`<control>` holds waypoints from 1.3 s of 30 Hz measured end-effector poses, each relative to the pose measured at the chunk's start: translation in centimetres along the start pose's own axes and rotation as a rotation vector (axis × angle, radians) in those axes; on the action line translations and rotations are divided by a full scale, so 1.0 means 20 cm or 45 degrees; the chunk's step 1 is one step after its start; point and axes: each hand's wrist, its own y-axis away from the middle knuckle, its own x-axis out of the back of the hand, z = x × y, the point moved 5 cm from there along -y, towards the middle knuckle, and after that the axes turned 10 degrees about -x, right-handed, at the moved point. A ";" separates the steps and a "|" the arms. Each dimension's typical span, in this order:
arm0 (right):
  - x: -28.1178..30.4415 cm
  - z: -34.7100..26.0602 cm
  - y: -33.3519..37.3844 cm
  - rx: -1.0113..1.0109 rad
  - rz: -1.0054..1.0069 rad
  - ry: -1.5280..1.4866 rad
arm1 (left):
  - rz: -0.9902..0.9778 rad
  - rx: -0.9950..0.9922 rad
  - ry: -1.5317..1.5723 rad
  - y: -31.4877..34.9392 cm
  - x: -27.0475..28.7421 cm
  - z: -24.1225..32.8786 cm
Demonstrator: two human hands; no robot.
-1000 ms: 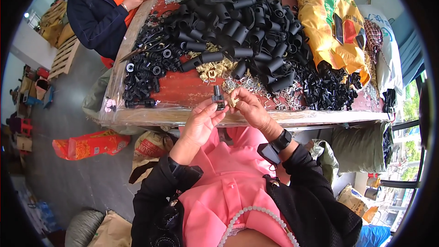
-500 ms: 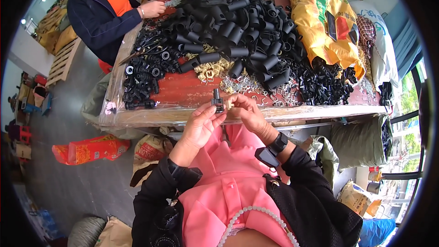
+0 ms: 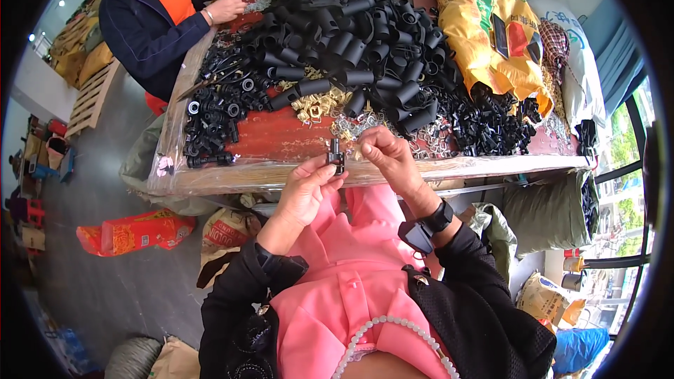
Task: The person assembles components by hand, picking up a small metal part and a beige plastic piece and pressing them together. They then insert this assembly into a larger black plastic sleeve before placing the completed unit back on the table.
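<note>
My left hand [image 3: 303, 193] pinches a small black plastic fitting [image 3: 335, 157] upright between thumb and fingers, just off the table's near edge. To its right, my right hand [image 3: 391, 163] has thumb and forefinger drawn together. A pale speck shows beneath those fingertips, too small and blurred to name. Beyond the hands lie a pile of cream plastic clips [image 3: 317, 104] and a scatter of silvery wire rings [image 3: 358, 126]. Behind these rises a big heap of black tube-shaped parts [image 3: 344, 42].
Black round fittings [image 3: 225, 109] cover the table's left side; small black clips [image 3: 495, 126] lie at right. A yellow woven sack [image 3: 484, 28] leans over them. The table's plastic-wrapped edge [image 3: 260, 177] runs before me. A co-worker in a dark jacket [image 3: 144, 35] handles parts at far left.
My right hand has lifted and moved slightly away from the black fitting. The cream clip that showed at its fingertips is no longer plain to see. My left hand keeps its hold.
</note>
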 end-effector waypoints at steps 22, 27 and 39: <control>-0.07 -0.06 0.03 0.142 0.134 0.258 | -0.051 0.067 0.032 -0.06 -0.05 -0.07; 0.13 0.05 0.04 -0.102 0.151 0.161 | -0.034 0.110 -0.117 -0.09 -0.02 -0.06; 0.95 0.36 0.06 -0.088 0.771 1.908 | 0.067 0.051 -0.122 -0.14 0.01 -0.06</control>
